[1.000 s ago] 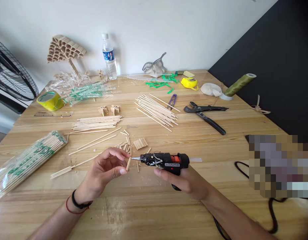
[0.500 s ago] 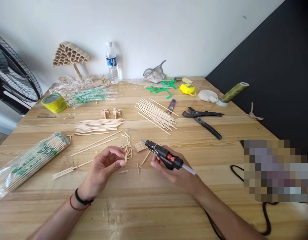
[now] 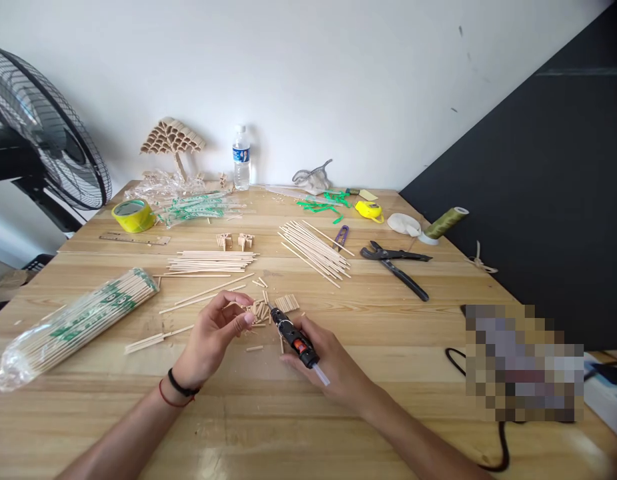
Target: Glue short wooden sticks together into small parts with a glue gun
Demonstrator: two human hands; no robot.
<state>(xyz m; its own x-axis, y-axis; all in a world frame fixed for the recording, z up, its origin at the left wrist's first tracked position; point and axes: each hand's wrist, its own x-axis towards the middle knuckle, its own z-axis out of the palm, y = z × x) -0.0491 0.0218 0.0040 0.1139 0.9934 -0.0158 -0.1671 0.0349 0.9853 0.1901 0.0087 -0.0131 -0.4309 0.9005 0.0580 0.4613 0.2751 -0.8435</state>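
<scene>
My left hand [image 3: 221, 330] pinches a small piece of wooden stick, mostly hidden by the fingertips, over a loose pile of short stick pieces [image 3: 261, 311]. In my right hand [image 3: 318, 347] is a black glue gun [image 3: 293, 337], its nozzle pointing up and left at the pile's right side and a clear glue stick poking out of its rear. Just beyond the nozzle lies a flat row of joined short sticks [image 3: 287, 303]. One short piece [image 3: 255, 348] rests apart, nearer to me.
Long sticks [image 3: 315, 250] and pliers [image 3: 395, 257] lie behind my right hand. A bagged stick bundle [image 3: 83, 320] is at left, yellow tape [image 3: 133, 215] behind it. A bottle [image 3: 241, 160] and stick tree [image 3: 173, 140] stand near the wall; a fan [image 3: 43, 133] stands far left.
The glue gun has moved left, its nozzle now close to my left hand's fingertips. The view has tilted up, showing more wall.
</scene>
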